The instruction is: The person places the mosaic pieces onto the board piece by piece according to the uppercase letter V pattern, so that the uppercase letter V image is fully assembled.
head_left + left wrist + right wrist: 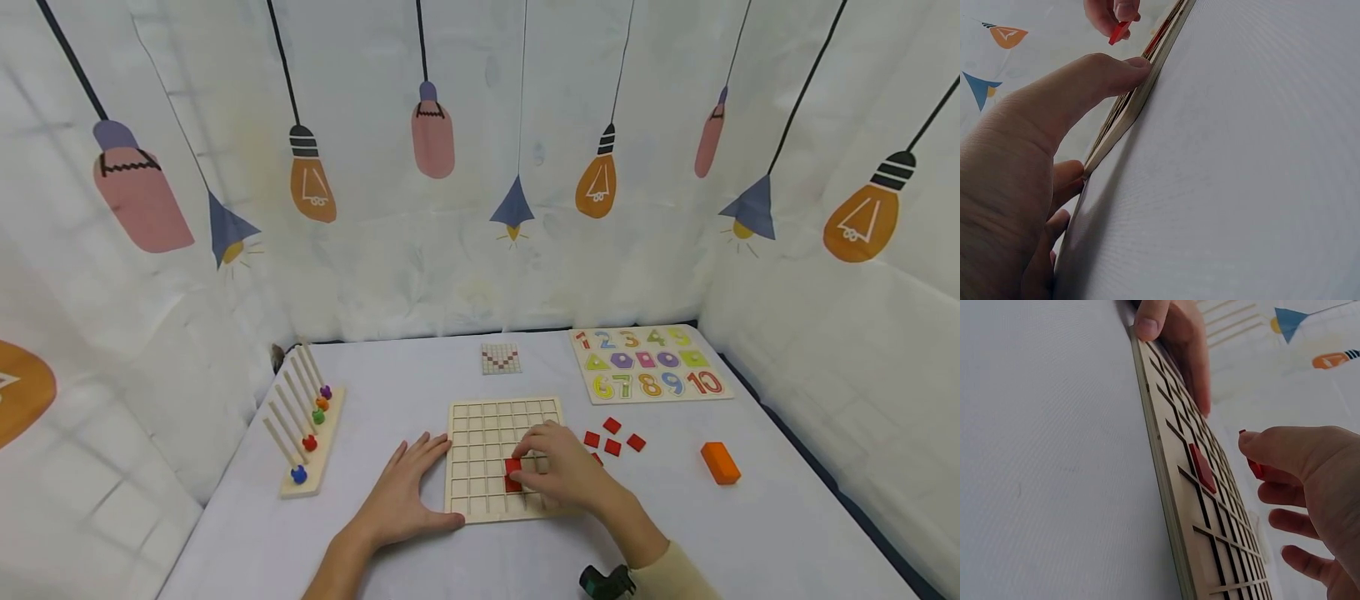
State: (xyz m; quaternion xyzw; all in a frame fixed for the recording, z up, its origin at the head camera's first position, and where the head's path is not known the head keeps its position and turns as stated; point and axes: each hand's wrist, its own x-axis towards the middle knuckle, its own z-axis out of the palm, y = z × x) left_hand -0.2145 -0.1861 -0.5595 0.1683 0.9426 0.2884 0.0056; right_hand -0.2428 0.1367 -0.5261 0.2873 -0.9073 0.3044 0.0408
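A square wooden grid board (480, 410) lies on the white-covered table. My left hand (408, 492) rests at its left side, thumb on the near left corner and the other fingers spread along the edge. Over the board, my right hand (562, 467) pinches a red square tile (1255, 467) between thumb and fingers. Another red tile (1202, 467) sits in a cell of the grid, close below the pinched one. In the left wrist view the pinched tile (1120, 32) is tilted and raised above the board.
Several loose red tiles (612, 447) lie right of the board, with an orange block (722, 463) farther right. A number and shape puzzle (652, 367) stands at the back right. Behind the board is a small pattern card (501, 359). A peg stand (330, 425) with colored beads is at left.
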